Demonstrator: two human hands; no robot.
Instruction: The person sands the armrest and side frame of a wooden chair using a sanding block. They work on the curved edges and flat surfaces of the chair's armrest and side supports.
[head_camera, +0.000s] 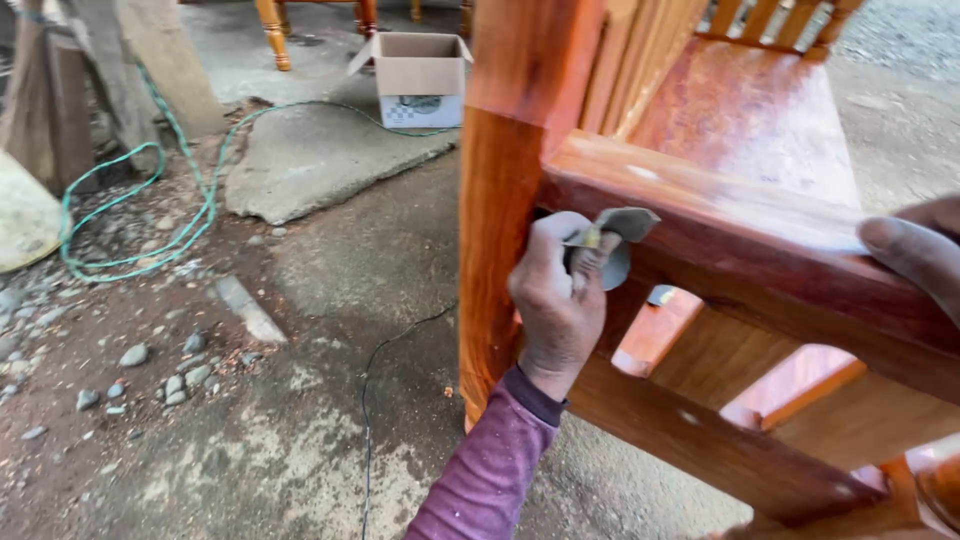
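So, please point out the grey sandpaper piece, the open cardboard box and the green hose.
grey sandpaper piece (618, 226), head view, on its folded flap.
open cardboard box (419, 76), head view, on its front wall.
green hose (205, 205), head view, on its curved stretch.
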